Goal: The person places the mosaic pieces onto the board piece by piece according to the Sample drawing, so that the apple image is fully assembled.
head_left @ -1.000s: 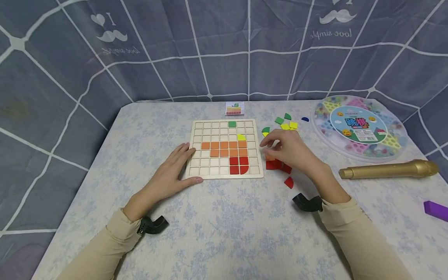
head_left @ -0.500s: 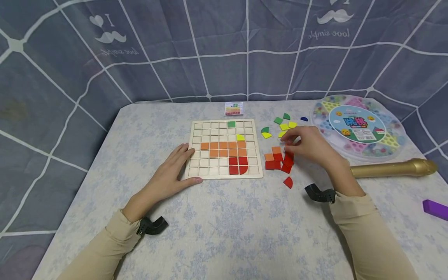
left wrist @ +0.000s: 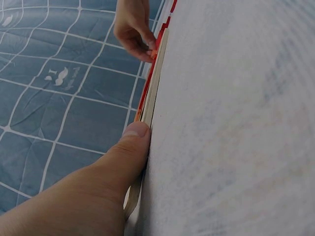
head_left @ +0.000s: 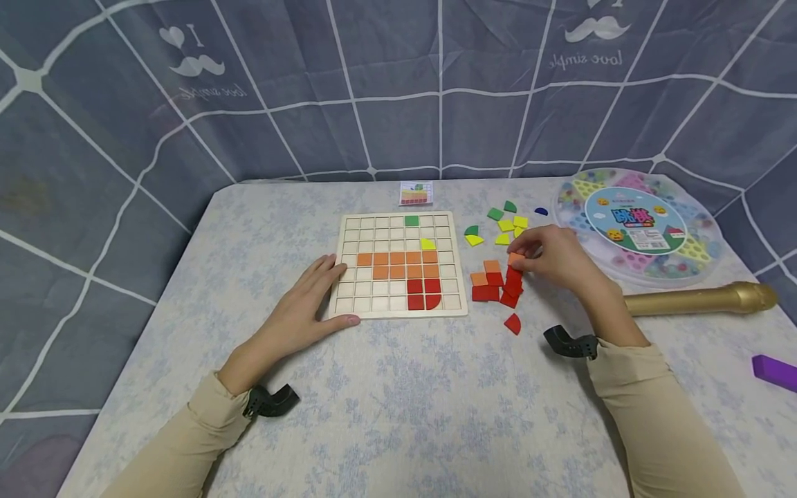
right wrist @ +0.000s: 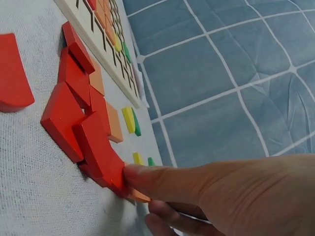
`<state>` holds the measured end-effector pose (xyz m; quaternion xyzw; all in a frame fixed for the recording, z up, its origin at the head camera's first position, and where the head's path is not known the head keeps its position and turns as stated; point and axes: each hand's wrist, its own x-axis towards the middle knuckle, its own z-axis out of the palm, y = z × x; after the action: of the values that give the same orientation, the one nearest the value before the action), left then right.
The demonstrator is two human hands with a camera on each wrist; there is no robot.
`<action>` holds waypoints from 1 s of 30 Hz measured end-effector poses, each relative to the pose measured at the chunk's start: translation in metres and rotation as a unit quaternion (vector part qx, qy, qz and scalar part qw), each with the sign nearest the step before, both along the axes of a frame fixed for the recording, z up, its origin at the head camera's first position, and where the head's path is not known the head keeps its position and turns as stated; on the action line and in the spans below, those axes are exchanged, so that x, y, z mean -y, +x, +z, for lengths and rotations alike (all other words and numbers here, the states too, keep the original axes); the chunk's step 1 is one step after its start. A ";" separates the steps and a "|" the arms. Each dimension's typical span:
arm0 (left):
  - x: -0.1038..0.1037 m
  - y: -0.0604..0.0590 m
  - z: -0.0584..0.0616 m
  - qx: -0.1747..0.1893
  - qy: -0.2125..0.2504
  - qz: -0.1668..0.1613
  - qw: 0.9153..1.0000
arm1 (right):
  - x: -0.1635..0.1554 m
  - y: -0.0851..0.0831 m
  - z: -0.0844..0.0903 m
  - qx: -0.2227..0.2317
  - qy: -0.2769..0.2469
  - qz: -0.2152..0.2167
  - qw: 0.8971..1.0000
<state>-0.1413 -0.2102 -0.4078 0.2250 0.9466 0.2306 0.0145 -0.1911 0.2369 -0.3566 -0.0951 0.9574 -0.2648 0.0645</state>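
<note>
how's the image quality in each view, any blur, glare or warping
Head view: even, soft light, no glare, wide-angle bending of the backdrop lines, puzzle board sharp. Left wrist view: tilted sideways, tablecloth smeared and soft, the left hand thumb fairly clear. Right wrist view: red tiles crisp, the right hand near and slightly soft.

I see my right hand has left the wooden grid board's edge and moved right to the loose red and orange tiles, fingertips now pinching a small orange square tile that was hidden earlier.
</note>
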 end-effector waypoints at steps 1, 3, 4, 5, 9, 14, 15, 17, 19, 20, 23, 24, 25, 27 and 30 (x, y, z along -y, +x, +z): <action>0.000 0.000 0.000 0.000 0.000 0.000 1.000 | 0.000 0.000 0.000 0.002 -0.004 -0.002 1.000; 0.000 0.000 0.000 0.001 0.001 0.001 1.000 | 0.000 0.000 0.000 0.002 -0.012 -0.004 1.000; 0.000 0.001 0.000 0.001 0.002 0.001 1.000 | 0.000 0.000 0.001 0.002 -0.016 -0.005 1.000; 0.000 0.001 0.000 0.001 0.002 0.002 1.000 | 0.000 0.000 0.001 0.003 -0.020 -0.005 1.000; 0.001 0.002 0.001 -0.002 0.003 0.002 1.000 | 0.002 0.002 0.005 -0.008 -0.033 0.001 0.999; 0.000 0.002 0.001 -0.006 0.006 -0.001 1.000 | 0.010 0.007 0.010 -0.044 -0.051 0.003 0.998; 0.001 0.003 0.001 -0.006 0.006 -0.002 1.000 | 0.014 0.008 0.010 -0.049 -0.057 0.002 0.997; 0.001 0.003 0.001 -0.007 0.006 -0.002 1.000 | 0.023 0.010 0.011 -0.059 -0.072 0.004 0.996; 0.002 0.003 0.001 -0.011 0.006 -0.003 1.000 | 0.033 0.010 0.010 -0.063 -0.087 0.003 0.994; 0.002 0.002 0.001 -0.012 0.007 -0.003 1.000 | 0.038 0.010 0.009 -0.065 -0.093 0.002 0.994; 0.002 0.001 0.001 -0.017 0.007 -0.003 1.000 | 0.054 0.008 0.007 -0.082 -0.114 -0.002 0.990; 0.002 0.000 0.001 -0.017 0.008 -0.003 1.000 | 0.059 0.007 0.007 -0.088 -0.122 -0.004 0.989; 0.001 0.000 0.001 -0.016 0.009 -0.003 1.000 | 0.065 0.006 0.007 -0.095 -0.132 -0.005 0.987; 0.001 0.000 0.001 -0.012 0.009 -0.003 1.000 | 0.078 0.003 0.007 -0.106 -0.155 -0.008 0.982; 0.000 0.000 0.001 -0.008 0.009 -0.002 1.000 | 0.098 0.000 0.006 -0.115 -0.186 -0.016 0.976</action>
<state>-0.1409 -0.2100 -0.4068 0.2286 0.9441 0.2373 0.0054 -0.1910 0.1390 -0.3505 -0.1198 0.8939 -0.4263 -0.0696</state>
